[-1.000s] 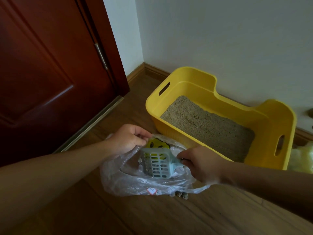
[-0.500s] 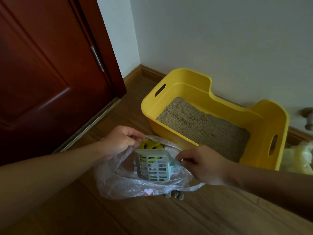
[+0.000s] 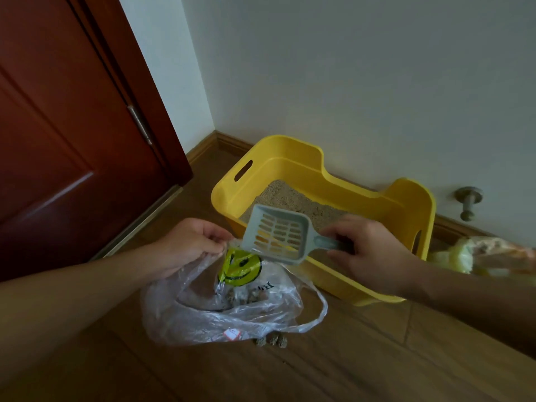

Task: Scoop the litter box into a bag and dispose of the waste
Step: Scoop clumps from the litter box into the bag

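Lifted out of the bag (image 3: 220,309) since 0.5 s ago, the scoop (image 3: 278,236) now hangs above the near rim of the litter box (image 3: 290,158), its slotted pan tilted toward the viewer. The right hand (image 3: 368,250) has its fingers curled round the scoop's handle. The left hand (image 3: 188,245) pinches the bag's rim, holding the mouth up.

The clear bag sags on the wooden floor (image 3: 377,358) just before the box's near left corner, with brownish clumps (image 3: 246,297) inside it. A few more clumps (image 3: 271,340) lie on the boards at its near edge, with open floor beyond them toward the viewer and to the right.

The yellow box holds pale litter (image 3: 290,195) and stands along the wall (image 3: 348,82). A strip of floor separates it from the red-brown door (image 3: 72,126). Right of the box are a doorstop (image 3: 468,201) and a crumpled yellowish bag (image 3: 478,256).
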A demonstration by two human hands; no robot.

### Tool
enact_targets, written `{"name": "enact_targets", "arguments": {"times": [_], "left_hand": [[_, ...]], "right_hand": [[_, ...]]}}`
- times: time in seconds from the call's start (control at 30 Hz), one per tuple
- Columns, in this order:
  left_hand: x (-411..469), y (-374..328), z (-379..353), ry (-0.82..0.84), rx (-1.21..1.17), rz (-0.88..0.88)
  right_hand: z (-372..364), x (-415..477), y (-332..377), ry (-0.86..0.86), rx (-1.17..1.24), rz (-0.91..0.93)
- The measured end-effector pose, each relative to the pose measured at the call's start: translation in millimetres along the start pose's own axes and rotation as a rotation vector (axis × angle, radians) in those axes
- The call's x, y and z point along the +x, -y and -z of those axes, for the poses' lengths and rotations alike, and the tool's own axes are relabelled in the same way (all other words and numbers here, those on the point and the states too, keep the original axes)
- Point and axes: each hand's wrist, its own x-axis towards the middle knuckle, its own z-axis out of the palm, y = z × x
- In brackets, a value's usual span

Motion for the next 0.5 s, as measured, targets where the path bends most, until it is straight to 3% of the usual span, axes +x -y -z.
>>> {"name": "enact_targets", "arguments": {"times": [0.23, 0.5], "left_hand": [[5.5, -14.4, -14.0, 0.054, -0.033, -0.030], [20.2, -25.5, -25.5, 0.086, -0.117, -0.026]], "right_hand": [[9.0, 3.5, -41.8, 0.077, -0.212, -0.346], [3.4, 24.7, -85.1, 0.158, -0.353, -0.514]]}}
